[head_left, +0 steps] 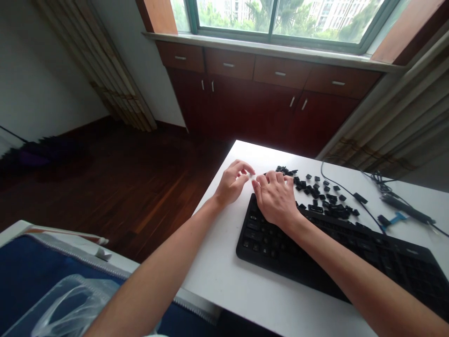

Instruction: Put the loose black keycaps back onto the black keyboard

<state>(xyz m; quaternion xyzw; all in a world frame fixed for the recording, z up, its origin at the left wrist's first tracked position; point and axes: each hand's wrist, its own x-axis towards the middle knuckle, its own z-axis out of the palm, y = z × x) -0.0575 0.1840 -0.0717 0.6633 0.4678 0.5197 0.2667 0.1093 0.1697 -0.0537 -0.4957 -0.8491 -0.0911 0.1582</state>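
Note:
A black keyboard (pixel 280 267) lies at a slant on the white table, with many key spots at its left end looking bare of caps. My left hand (pixel 232 181) is just beyond the keyboard's left back corner, fingers curled and thumb close to the index finger. A tiny pale thing (pixel 251 177) shows at its fingertips; its kind is too small to tell. My right hand (pixel 277 196) arches over the keyboard's back left corner, thumb and fingers bent together near the left fingertips. Whatever it pinches is hidden. Loose black keycaps (pixel 315 209) are scattered behind the keyboard, right of my right hand.
On the white table's (pixel 217 262) right side lie a black cable (pixel 336 182), a black-handled tool (pixel 409 209) and a small blue-and-black item (pixel 394 219). A clear plastic bag (pixel 77 299) rests on blue fabric at lower left. Wooden cabinets (pixel 238 103) stand under the window.

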